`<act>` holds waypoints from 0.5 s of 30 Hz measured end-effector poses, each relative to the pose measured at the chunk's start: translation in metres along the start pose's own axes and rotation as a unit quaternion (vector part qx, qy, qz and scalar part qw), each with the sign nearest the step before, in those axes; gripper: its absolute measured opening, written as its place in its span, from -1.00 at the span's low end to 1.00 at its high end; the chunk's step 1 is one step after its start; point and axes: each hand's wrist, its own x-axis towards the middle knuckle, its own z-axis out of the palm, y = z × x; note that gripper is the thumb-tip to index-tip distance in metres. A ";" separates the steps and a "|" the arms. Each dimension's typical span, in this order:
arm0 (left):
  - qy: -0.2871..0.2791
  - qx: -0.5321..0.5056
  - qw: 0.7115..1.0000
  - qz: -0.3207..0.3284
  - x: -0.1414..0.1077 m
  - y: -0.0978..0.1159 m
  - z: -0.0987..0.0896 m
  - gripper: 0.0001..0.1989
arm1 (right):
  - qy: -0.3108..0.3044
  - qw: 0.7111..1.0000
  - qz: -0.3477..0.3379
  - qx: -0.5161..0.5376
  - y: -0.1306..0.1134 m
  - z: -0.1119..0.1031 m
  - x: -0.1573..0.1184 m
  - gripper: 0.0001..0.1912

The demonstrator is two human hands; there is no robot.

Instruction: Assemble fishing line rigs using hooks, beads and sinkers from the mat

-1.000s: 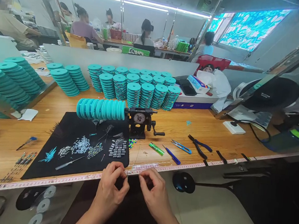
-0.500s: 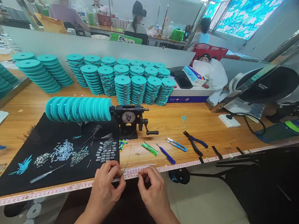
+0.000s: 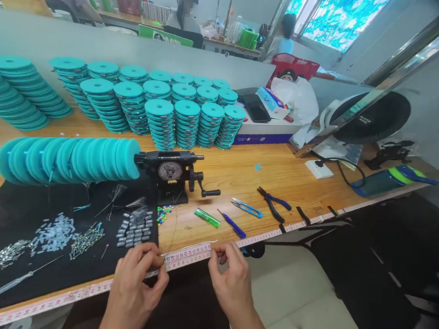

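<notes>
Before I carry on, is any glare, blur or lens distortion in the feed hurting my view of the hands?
Head view: left hand and right hand both look fairly clear; the thin dark line is hard to trace near the fingertips; the window is bright; the leftmost teal stacks lean, probably lens stretch; the top right corner is dark.

We see one thin line [image 3: 175, 228], dark and hair-fine, slightly bowed, pinched at its near end in the left hand's [image 3: 136, 282] fingertips. It runs up and away over bare wood; we lose the far end, too faint. Pink-white measuring tape [image 3: 187, 256]: flat, printed with numbers, running along the table's [image 3: 237, 171] front edge.
</notes>
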 end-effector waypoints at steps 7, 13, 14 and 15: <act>-0.008 -0.010 1.000 -0.007 -0.001 -0.002 0.000 -0.92 | -0.044 0.999 -0.029 -0.005 -0.013 -0.009 0.003 -0.86; -0.012 -0.060 0.998 0.000 -0.002 -0.002 -0.006 -0.93 | -0.144 0.970 -0.193 -0.011 -0.040 0.001 0.013 -0.78; -0.018 -0.068 0.998 0.000 -0.003 -0.002 -0.007 -0.93 | -0.163 0.964 -0.212 -0.017 -0.042 0.003 0.016 -0.78; -0.024 -0.075 0.997 -0.003 -0.004 -0.003 -0.008 -0.93 | -0.179 0.958 -0.225 -0.022 -0.042 0.006 0.018 -0.80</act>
